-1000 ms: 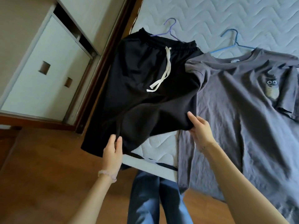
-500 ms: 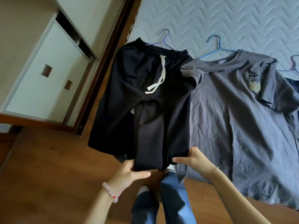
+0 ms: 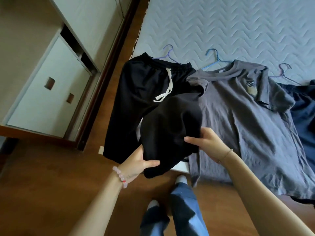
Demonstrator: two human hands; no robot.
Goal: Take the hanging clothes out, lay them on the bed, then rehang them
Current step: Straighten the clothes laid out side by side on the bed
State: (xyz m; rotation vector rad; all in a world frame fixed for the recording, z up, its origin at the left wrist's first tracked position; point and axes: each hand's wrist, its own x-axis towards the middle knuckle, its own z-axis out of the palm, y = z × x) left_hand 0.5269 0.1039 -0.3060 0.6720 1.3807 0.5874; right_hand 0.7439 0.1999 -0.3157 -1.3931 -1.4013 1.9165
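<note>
Black shorts [image 3: 139, 99] with a white drawstring [image 3: 166, 89] lie at the bed's left edge, their waistband on a purple hanger [image 3: 166, 54]. My left hand [image 3: 136, 163] and my right hand [image 3: 207, 143] both grip the right leg of the shorts, lifted and bunched toward the waist. The left leg hangs over the bed's edge. A grey T-shirt [image 3: 242, 125] with an owl print lies flat to the right on a blue hanger [image 3: 213, 57]. A dark navy garment [image 3: 303, 113] on another purple hanger [image 3: 284, 72] lies at the far right, partly cut off.
The quilted light mattress [image 3: 221, 23] stretches beyond the clothes. A white cabinet with recessed handles [image 3: 49, 92] stands to the left past a dark wooden frame. My legs in blue jeans [image 3: 180, 210] stand on the wooden floor [image 3: 42, 184].
My hands moved from the shorts' hem corners to one leg and lifted it up toward the waistband. The view shifted left, revealing the navy garment and third hanger.
</note>
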